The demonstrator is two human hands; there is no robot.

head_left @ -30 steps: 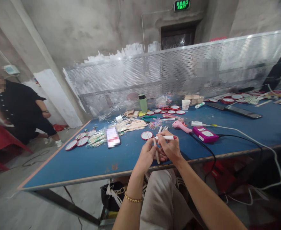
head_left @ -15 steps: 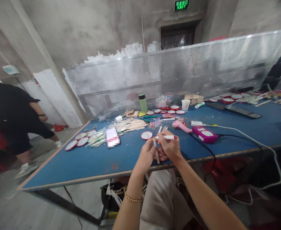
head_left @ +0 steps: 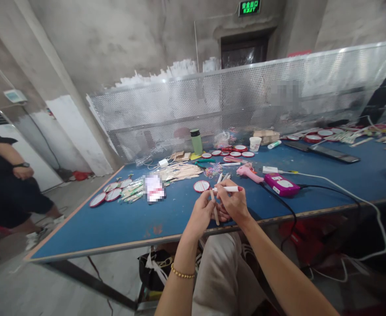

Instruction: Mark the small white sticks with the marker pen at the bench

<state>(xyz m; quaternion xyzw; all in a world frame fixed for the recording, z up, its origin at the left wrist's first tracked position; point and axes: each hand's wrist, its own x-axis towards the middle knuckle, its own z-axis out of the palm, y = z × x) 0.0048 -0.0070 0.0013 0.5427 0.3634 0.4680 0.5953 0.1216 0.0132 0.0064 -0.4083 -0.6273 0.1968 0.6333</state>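
Near the table's front edge, my left hand (head_left: 203,212) is closed on a flat wooden craft stick (head_left: 216,212), which stands at a slant between the fingers. My right hand (head_left: 235,203) grips a white marker with a red end (head_left: 233,189), its tip side pointing left at the top of the stick. Whether the tip touches the wood is too small to tell. Just beyond my left hand lies a round red-rimmed disc (head_left: 201,186). Several white pieces (head_left: 225,177) lie behind my right hand, partly hidden by it.
Loose wooden sticks (head_left: 189,170), a phone (head_left: 154,188) and more red-rimmed discs (head_left: 113,194) lie to the left. A pink glue gun (head_left: 250,173) and a purple box (head_left: 281,184) with cables lie right. A green bottle (head_left: 196,142) and paper cup (head_left: 255,144) stand behind. A person (head_left: 12,184) is at far left.
The person at the far left has moved further left, toward the picture's edge. My hands, the stick and the marker hold nearly the same position.
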